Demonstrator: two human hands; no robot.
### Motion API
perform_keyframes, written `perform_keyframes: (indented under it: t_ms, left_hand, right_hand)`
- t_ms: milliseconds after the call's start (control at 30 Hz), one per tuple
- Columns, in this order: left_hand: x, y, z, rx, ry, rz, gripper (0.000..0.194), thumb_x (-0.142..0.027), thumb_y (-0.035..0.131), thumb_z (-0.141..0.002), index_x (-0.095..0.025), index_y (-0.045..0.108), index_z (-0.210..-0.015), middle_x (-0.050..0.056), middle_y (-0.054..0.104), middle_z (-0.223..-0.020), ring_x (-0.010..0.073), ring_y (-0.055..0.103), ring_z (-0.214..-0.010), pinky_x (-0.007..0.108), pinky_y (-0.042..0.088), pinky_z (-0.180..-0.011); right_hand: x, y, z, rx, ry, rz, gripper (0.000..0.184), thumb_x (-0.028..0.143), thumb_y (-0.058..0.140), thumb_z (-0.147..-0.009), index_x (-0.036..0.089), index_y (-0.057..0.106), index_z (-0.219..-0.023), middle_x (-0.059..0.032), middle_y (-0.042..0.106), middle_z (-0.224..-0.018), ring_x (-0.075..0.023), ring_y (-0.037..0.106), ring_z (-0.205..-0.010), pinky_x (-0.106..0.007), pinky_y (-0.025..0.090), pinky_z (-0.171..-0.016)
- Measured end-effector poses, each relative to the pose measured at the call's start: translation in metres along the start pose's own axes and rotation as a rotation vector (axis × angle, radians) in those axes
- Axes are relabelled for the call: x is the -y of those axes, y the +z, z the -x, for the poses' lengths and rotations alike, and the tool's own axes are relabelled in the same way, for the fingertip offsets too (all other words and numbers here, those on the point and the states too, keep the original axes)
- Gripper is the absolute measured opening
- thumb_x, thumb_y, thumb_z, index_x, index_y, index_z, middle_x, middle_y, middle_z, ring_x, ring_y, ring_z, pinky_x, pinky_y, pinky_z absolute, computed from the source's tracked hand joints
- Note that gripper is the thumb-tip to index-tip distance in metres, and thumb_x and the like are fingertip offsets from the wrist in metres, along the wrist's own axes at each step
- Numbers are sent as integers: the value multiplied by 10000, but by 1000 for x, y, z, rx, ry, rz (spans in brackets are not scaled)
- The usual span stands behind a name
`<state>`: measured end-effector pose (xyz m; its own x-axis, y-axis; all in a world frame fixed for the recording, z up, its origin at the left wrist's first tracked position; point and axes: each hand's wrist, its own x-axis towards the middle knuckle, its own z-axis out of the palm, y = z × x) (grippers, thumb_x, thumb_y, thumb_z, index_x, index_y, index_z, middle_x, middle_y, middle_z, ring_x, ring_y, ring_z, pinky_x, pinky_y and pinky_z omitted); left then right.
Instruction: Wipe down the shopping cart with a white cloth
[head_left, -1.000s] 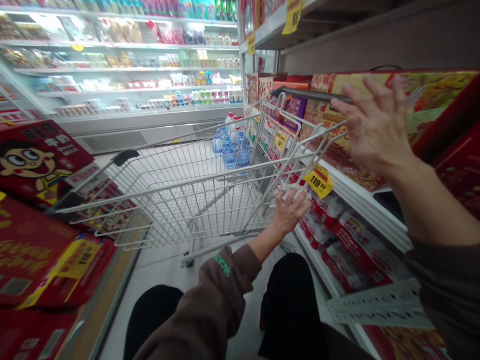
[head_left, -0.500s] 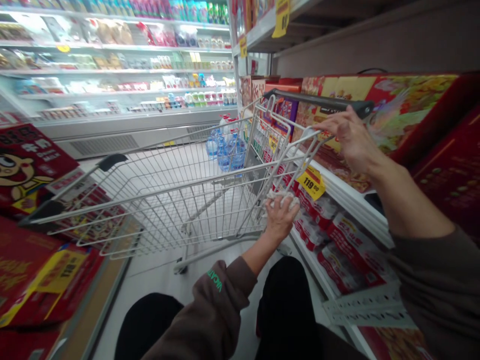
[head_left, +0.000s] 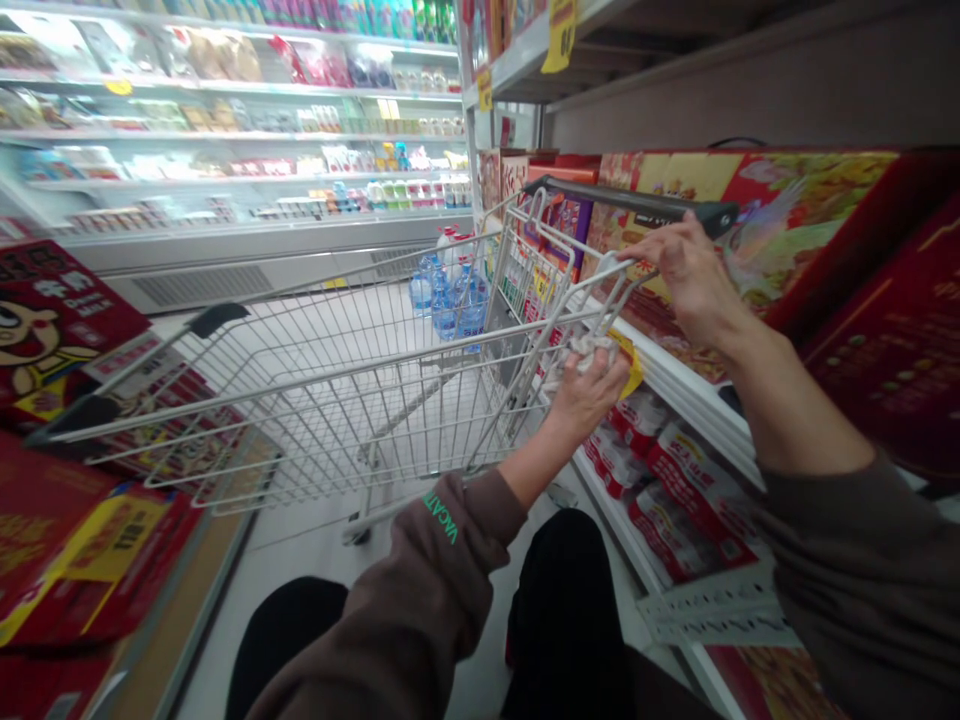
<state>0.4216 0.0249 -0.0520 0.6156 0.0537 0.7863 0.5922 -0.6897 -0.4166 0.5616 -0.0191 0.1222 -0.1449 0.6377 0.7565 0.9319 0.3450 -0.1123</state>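
A metal wire shopping cart (head_left: 315, 378) stands sideways in front of me, its dark push handle (head_left: 622, 197) at the upper right. My left hand (head_left: 589, 398) is closed around a crumpled whitish cloth (head_left: 577, 355) and presses it against the wire frame at the handle end. Part of the cloth is hidden under the fingers. Just below the handle, my right hand (head_left: 694, 275) grips the cart's upper frame with its fingertips over the rail. A yellow price tag (head_left: 628, 362) on the shelf edge is partly covered by my left hand.
Shelving on the right holds boxed goods (head_left: 810, 230) and red-and-white packages (head_left: 690, 490). Red boxes (head_left: 67, 540) are stacked at the left. Bottled water (head_left: 457, 300) stands on the floor behind the cart. A lit refrigerated display (head_left: 300, 235) lines the back.
My left hand has moved up and to the right along the cart frame with the cloth, now overlapping the yellow price tag. My right hand stays on the rail.
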Motion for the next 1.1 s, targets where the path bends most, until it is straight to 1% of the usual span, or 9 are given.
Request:
perform_keyframes:
  t_ms: [133, 333, 400, 467, 567, 667, 867, 933, 1100]
  left_hand:
    - [-5, -8, 23, 142, 12, 78, 228, -188, 497, -1020, -253, 696, -1110, 56, 677, -1259, 244, 579, -1243, 480, 429, -1033]
    - [19, -29, -45, -123, -89, 167, 222, -287, 493, -1049, -326, 662, -1188, 11, 649, -1371, 262, 515, -1340, 548, 336, -1086]
    - [25, -24, -47, -141, -127, 186, 215, -303, 507, -1048, -332, 662, -1193, 11, 654, -1375, 270, 492, -1367, 568, 301, -1097]
    - [23, -14, -23, -117, -117, 194, 180, -298, 544, -1032, -335, 684, -1139, 9, 682, -1339, 268, 526, -1328, 563, 297, -1090]
    - [6, 2, 37, -17, -116, 165, 131, -250, 598, -1001, -305, 703, -1057, 6, 728, -1214, 242, 596, -1217, 505, 331, -1063]
    - [-12, 5, 79, 88, -123, 153, 84, -233, 623, -984, -267, 699, -997, 9, 733, -1132, 238, 613, -1162, 489, 343, -1052]
    - [-8, -5, 52, -41, -197, 174, 129, -271, 566, -1018, -325, 678, -1052, -10, 705, -1260, 258, 560, -1250, 534, 308, -1063]
    - [-1, -1, 49, -23, -193, 181, 147, -274, 561, -1020, -339, 680, -1076, -8, 698, -1293, 266, 548, -1272, 538, 299, -1059]
    - [-4, 11, 105, 169, -139, 209, 136, -274, 593, -1006, -328, 694, -1079, -2, 716, -1257, 247, 573, -1224, 496, 321, -1043]
  right_hand:
    - [2, 2, 0, -25, 9, -21, 936, 705, -33, -961, 195, 744, -1072, -95, 722, -1032, -248, 603, -1179, -598, 198, -1267]
    - [0, 2, 4, -38, 21, -58, 940, 717, -28, -960, 191, 743, -1072, -93, 718, -1053, -244, 577, -1221, -582, 169, -1277]
    - [0, 2, 4, -39, 21, -64, 944, 721, -32, -956, 189, 740, -1068, -94, 719, -1052, -241, 573, -1222, -577, 169, -1278]
    - [0, 1, 4, -34, 26, -57, 966, 737, -44, -940, 183, 740, -1050, -98, 721, -1055, -242, 576, -1213, -580, 175, -1275]
    - [1, 1, 4, -37, 27, -53, 957, 729, -41, -945, 186, 738, -1061, -94, 722, -1054, -236, 576, -1203, -573, 183, -1273]
    - [1, 2, 4, -42, 13, -57, 934, 713, -23, -961, 185, 734, -1100, -90, 720, -1047, -231, 573, -1199, -559, 195, -1270]
    - [-1, 3, 5, -43, 29, -41, 967, 748, -44, -934, 192, 737, -1058, -94, 709, -1074, -245, 575, -1217, -568, 166, -1271]
    - [-2, 4, 6, -51, 18, -46, 930, 735, -18, -953, 201, 735, -1065, -88, 706, -1064, -249, 576, -1213, -580, 160, -1269]
    - [-4, 5, 6, -70, -2, -47, 854, 687, 21, -992, 217, 728, -1088, -67, 699, -1018, -256, 580, -1196, -623, 158, -1257]
